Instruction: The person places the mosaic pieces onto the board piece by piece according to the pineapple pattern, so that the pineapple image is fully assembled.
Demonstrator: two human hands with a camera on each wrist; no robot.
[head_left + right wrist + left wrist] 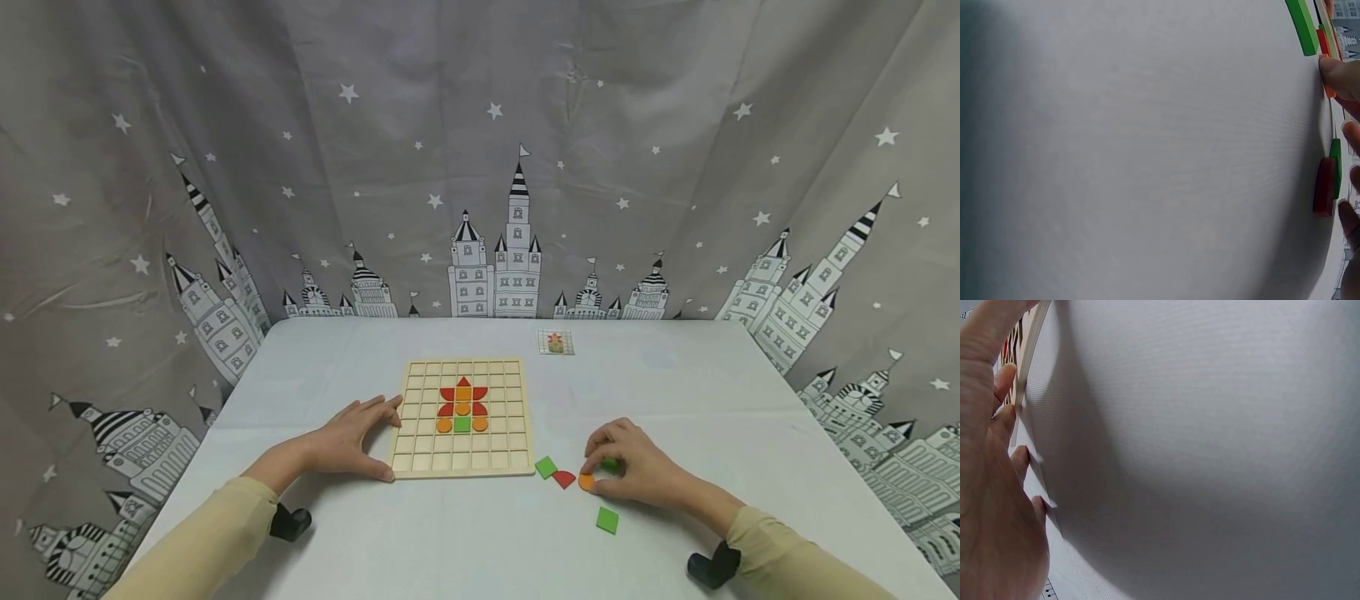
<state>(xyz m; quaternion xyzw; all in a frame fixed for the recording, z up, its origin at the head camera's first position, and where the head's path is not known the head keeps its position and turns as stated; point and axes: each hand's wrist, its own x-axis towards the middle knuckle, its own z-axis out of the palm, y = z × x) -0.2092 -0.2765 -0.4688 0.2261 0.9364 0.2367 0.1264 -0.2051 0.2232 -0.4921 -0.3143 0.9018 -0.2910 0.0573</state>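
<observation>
A wooden grid board (412,462) lies on the table, bearing a pattern of red, orange and green tiles. At its left edge my left hand (348,437) touches the frame, thumb near the front corner and fingers spread further back. My right hand (637,467) is right of the board, thumb and index finger pinching an orange round tile (587,482) at the tabletop. Near it lie a green square tile (546,467), a red quarter-circle tile (564,479) and another green square (607,521). Partly under that hand are a green tile (611,466) and a dark red tile (1324,187).
A small pattern card (556,342) lies behind the board to the right. White cloth (480,542) covers the table. A grey curtain (645,100) printed with castles and stars hangs behind and along both sides.
</observation>
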